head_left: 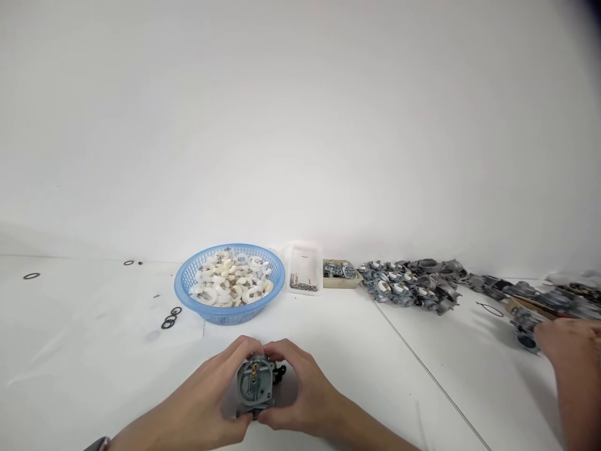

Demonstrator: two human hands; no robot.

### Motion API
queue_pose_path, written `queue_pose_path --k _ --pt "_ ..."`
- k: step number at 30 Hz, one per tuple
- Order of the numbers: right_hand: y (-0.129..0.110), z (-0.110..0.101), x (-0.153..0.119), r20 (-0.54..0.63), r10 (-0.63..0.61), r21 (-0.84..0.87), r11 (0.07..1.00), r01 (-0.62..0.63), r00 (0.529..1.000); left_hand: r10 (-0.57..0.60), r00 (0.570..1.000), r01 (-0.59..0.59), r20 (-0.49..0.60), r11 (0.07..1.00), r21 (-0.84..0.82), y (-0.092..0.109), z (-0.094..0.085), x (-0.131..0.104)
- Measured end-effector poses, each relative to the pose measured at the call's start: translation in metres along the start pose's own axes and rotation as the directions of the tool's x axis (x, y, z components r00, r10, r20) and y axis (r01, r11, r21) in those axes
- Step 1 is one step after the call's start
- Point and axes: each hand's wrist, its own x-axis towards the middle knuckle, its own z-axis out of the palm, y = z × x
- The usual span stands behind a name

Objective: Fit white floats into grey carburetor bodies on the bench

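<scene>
A grey metal carburetor body (pixel 255 383) sits low in the middle of the view, its open bowl side facing up with brass jets inside. My left hand (pixel 220 388) wraps its left side, thumb at the near edge and fingers at the far edge. From the right, my right hand (pixel 305 391) grips the same body, thumb and fingers meeting its near and far edges. A black fitting shows on the body's right side. Whether it rests on the table or is slightly lifted, I cannot tell.
Beyond my hands stands a blue basket (pixel 277 294) of white floats. Beside it are a white tray (pixel 305 257) of small pins, a cardboard box (pixel 342 283) and several carburetors (pixel 408 285). Black rings (pixel 169 321) lie left. At right, another person's hand (pixel 568 344) holds a carburetor.
</scene>
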Motion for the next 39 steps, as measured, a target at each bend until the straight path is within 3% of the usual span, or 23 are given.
queue_pose_path --k 7,15,23,34,39 --pt "-0.003 0.0 0.002 0.086 0.047 -0.213 0.977 -0.028 0.995 0.081 0.997 -0.081 -0.014 0.997 -0.014 -0.001 0.004 -0.001" --pt "-0.001 -0.011 -0.003 0.121 0.063 -0.227 0.973 -0.034 0.991 0.154 0.988 -0.152 -0.021 0.987 0.05 -0.007 0.005 -0.002" --pt "0.002 -0.017 -0.007 0.039 0.019 -0.22 0.976 -0.01 0.999 0.065 0.998 -0.065 0.003 0.994 0.085 -0.005 0.008 -0.001" --pt "-0.001 -0.017 -0.006 -0.032 -0.04 -0.3 0.954 0.028 0.999 0.123 0.992 -0.121 0.001 0.98 0.155 -0.012 0.008 -0.001" --pt "0.001 -0.017 -0.006 -0.052 -0.033 -0.347 0.938 0.013 0.998 0.081 0.997 -0.079 -0.003 0.982 0.172 -0.012 0.006 -0.001"
